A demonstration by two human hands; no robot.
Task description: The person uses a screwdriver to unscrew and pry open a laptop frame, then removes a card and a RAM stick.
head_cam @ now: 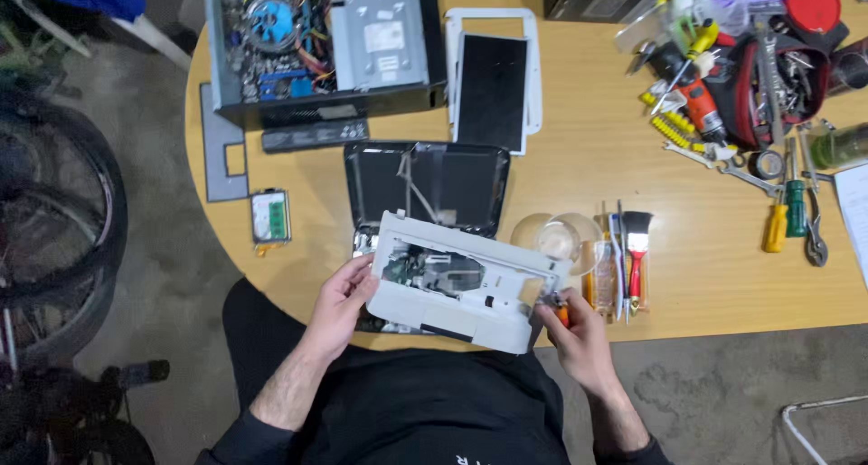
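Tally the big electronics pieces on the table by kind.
Open grey desktop computer case: 1
Black flat screen panel: 1
Black laptop lid shell: 1
White laptop palmrest cover, held in both hands: 1
Small green circuit board: 1
Total: 5

Ahead of you on the round wooden table (579,167) sits an open desktop computer case (325,45) with a blue-finned cooler inside. Beside it to your right lies a black screen panel (491,90) in a white bezel. A grey metal bracket (223,158) and a small green circuit board (270,216) lie near the table's left edge. To your right you have a red-handled brush (636,248), a clear glass bowl (561,239), yellow and green screwdrivers (785,212) and a red tool bag (778,85).
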